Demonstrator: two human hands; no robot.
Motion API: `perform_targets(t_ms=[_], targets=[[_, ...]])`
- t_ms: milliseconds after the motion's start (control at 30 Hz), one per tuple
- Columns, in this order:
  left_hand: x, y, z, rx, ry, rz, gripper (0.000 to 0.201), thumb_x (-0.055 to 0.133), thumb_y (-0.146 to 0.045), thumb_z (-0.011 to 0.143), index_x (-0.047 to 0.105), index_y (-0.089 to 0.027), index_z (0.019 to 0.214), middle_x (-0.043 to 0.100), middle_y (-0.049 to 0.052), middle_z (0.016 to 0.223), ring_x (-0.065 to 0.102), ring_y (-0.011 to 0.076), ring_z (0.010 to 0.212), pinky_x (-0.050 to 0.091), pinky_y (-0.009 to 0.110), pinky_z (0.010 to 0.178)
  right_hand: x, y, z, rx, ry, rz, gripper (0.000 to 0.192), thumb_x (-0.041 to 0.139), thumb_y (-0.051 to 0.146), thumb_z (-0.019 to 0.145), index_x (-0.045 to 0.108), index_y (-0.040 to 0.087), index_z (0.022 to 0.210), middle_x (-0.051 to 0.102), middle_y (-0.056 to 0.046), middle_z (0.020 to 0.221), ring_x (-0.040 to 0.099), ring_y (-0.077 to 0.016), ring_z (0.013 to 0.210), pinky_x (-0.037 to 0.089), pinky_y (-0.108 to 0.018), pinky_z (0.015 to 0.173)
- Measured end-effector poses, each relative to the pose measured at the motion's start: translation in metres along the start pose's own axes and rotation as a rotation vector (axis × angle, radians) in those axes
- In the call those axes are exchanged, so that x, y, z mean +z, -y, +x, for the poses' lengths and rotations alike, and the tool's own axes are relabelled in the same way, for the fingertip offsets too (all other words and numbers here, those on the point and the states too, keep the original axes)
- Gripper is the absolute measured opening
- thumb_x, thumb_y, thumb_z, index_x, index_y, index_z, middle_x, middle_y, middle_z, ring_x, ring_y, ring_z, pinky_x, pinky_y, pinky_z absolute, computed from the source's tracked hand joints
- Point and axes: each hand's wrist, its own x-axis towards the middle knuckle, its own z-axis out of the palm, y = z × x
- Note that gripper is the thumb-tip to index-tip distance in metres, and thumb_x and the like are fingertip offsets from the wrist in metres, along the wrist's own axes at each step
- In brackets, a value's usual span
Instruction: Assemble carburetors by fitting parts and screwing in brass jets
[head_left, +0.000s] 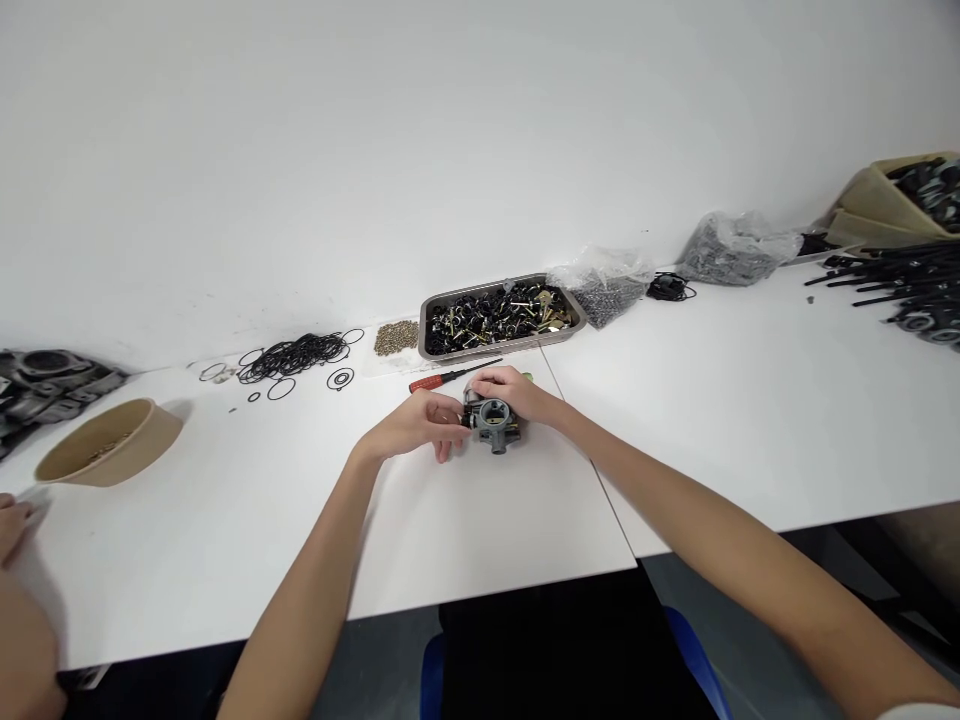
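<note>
A grey metal carburetor [495, 436] stands on the white table in front of me, its round bore facing my side. My right hand [511, 392] grips it from behind and above, fingers curled over its top. At its left side, my left hand [429, 422] has thumb and forefinger closed around a small dark part [466, 421] against the body; its other fingers hang curled below. The fingertips partly hide that part, so its exact kind does not show. Just behind the hands lies a screwdriver [427, 383] with a red and black handle.
A metal tray [457, 352] of small black and brass parts stands by the wall. Left of it are brass pieces [396, 338] and black rubber rings [300, 357]. A tan bowl [142, 450] and another person's hand [11, 525] are at left. Plastic bags [739, 250] and black cables [911, 285] lie right.
</note>
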Motion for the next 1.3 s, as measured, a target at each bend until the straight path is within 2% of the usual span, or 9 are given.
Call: perform_targets(t_ms=[167, 333, 533, 933, 1167, 1300], targets=[[-0.001, 0.004, 0.003, 0.013, -0.033, 0.001, 0.030, 0.075, -0.039, 0.076, 0.067, -0.011, 0.083, 0.069, 0.006, 0.067, 0.064, 0.0138, 0.053, 0.053, 0.025, 0.053, 0.000, 0.001, 0.000, -0.002, 0.006, 0.004, 0.028, 0.057, 0.041, 0.085, 0.066, 0.014, 0.082, 0.064, -0.005, 0.084, 0.055, -0.0155, 0.076, 0.041, -0.028, 0.071], [-0.003, 0.010, 0.005, 0.012, -0.009, -0.076, 0.029, 0.075, -0.038, 0.077, 0.066, -0.011, 0.084, 0.071, 0.007, 0.067, 0.066, 0.0150, 0.054, 0.054, 0.027, 0.055, 0.001, 0.002, 0.000, -0.011, 0.005, 0.008, 0.027, 0.057, 0.039, 0.084, 0.065, 0.014, 0.080, 0.063, -0.004, 0.081, 0.054, -0.0150, 0.074, 0.041, -0.028, 0.070], [-0.007, 0.013, 0.005, 0.038, -0.047, -0.128, 0.029, 0.078, -0.035, 0.073, 0.066, -0.011, 0.085, 0.070, 0.006, 0.066, 0.066, 0.0166, 0.053, 0.053, 0.028, 0.053, 0.001, -0.001, 0.000, -0.012, 0.001, -0.005, 0.029, 0.057, 0.042, 0.085, 0.065, 0.014, 0.080, 0.064, -0.004, 0.082, 0.055, -0.0153, 0.075, 0.041, -0.027, 0.070], [-0.012, 0.013, 0.003, 0.068, -0.087, -0.098, 0.028, 0.081, -0.030, 0.069, 0.065, -0.011, 0.082, 0.069, 0.004, 0.064, 0.065, 0.0148, 0.053, 0.051, 0.026, 0.055, 0.000, 0.001, 0.000, -0.007, 0.004, -0.040, 0.032, 0.056, 0.044, 0.085, 0.066, 0.014, 0.082, 0.064, -0.005, 0.083, 0.055, -0.0164, 0.077, 0.042, -0.028, 0.071], [-0.013, 0.008, -0.002, 0.057, -0.086, -0.069, 0.026, 0.079, -0.032, 0.071, 0.068, -0.011, 0.081, 0.069, 0.006, 0.067, 0.064, 0.0145, 0.056, 0.052, 0.027, 0.057, 0.001, 0.003, -0.001, -0.015, -0.004, -0.056, 0.031, 0.056, 0.042, 0.086, 0.066, 0.014, 0.081, 0.065, -0.006, 0.084, 0.056, -0.0172, 0.080, 0.042, -0.028, 0.072], [-0.015, 0.010, -0.001, 0.059, -0.037, -0.030, 0.027, 0.073, -0.037, 0.078, 0.070, -0.010, 0.078, 0.070, 0.007, 0.070, 0.064, 0.0138, 0.059, 0.052, 0.026, 0.060, 0.001, 0.002, -0.001, -0.019, -0.003, -0.051, 0.030, 0.056, 0.042, 0.086, 0.067, 0.014, 0.083, 0.066, -0.006, 0.085, 0.057, -0.0170, 0.080, 0.042, -0.028, 0.073]])
